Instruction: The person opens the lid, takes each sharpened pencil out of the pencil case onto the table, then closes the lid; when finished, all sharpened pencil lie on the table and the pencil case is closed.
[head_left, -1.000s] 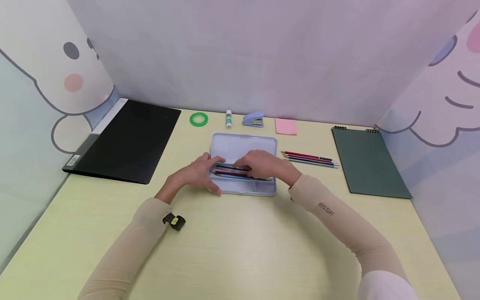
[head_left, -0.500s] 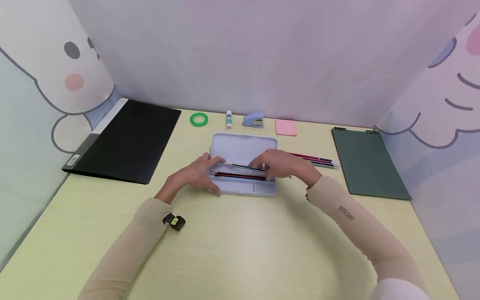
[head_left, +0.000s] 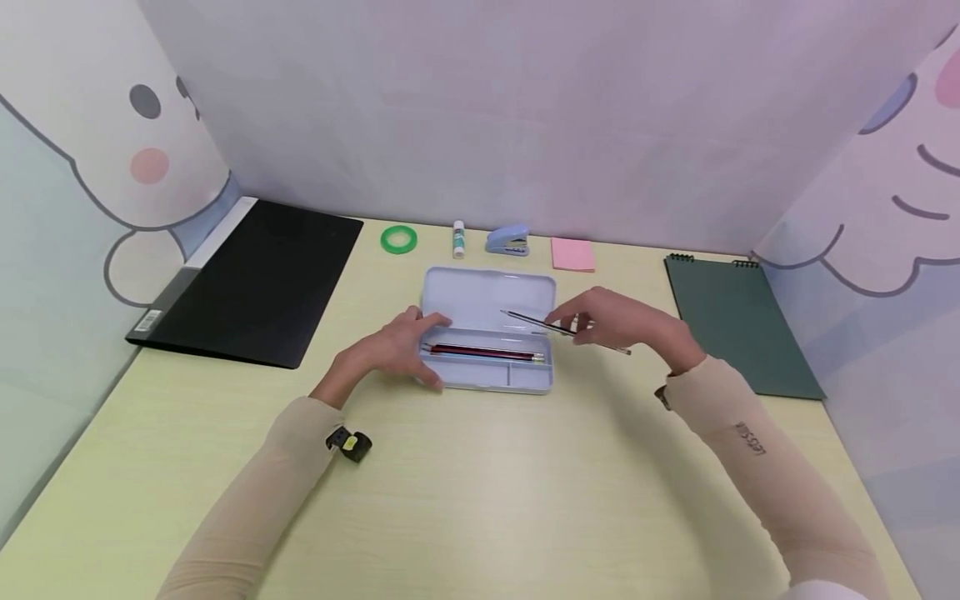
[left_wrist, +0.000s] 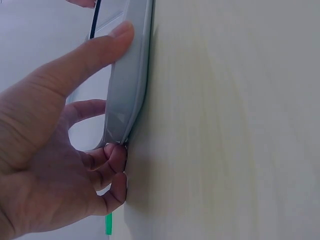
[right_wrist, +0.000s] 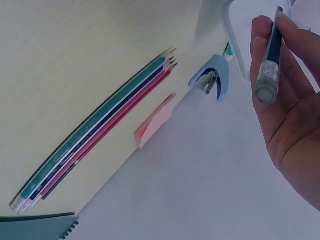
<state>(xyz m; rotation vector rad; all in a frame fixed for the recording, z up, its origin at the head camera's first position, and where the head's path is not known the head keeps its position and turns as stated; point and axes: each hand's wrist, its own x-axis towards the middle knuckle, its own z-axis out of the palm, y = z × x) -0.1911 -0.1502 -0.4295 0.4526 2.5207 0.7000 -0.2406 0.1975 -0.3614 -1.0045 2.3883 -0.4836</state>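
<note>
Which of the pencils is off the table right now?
The dark pencil pinched in the right hand, held in the air over the pencil case's right end. The others lie flat: some inside the case, a group on the table.

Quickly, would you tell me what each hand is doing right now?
Left hand: grips the end of the pencil case.
Right hand: pinches a pencil.

The pencil case (head_left: 487, 333) sits mid-table, a folder (head_left: 255, 279) to its left, a notebook (head_left: 738, 329) right, and what looks like tape (head_left: 398, 239) behind.
</note>
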